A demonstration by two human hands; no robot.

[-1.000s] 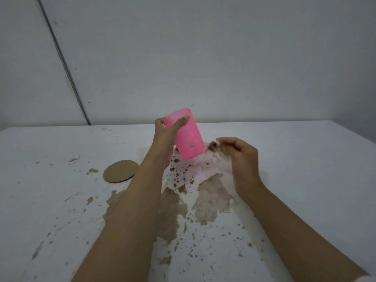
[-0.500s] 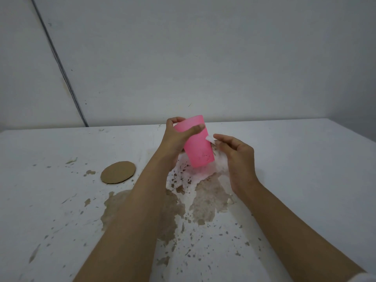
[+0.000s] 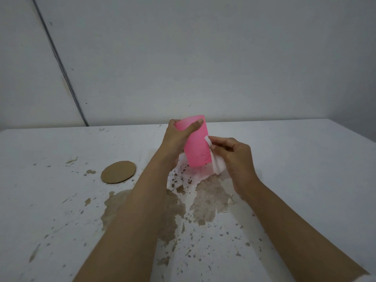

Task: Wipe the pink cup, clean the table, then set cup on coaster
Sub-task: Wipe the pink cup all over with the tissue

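My left hand (image 3: 175, 139) holds the cup (image 3: 196, 145) above the table (image 3: 305, 159). My right hand (image 3: 236, 157) presses a tissue (image 3: 216, 163) against its right side. The coaster (image 3: 118, 171) lies to the left.

The pink cup (image 3: 197, 147) looks like smooth, faintly translucent plastic. The white tissue (image 3: 217, 165) is soft, crumpled paper. The coaster (image 3: 118, 171) seems matt brown cardboard. The table (image 3: 305, 159) is matt white, stained brown.

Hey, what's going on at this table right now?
A person is cleaning up a spill. The left hand holds a pink cup in the air while the right hand rubs its side with a white tissue. Brown stains cover the table; the coaster sits bare.
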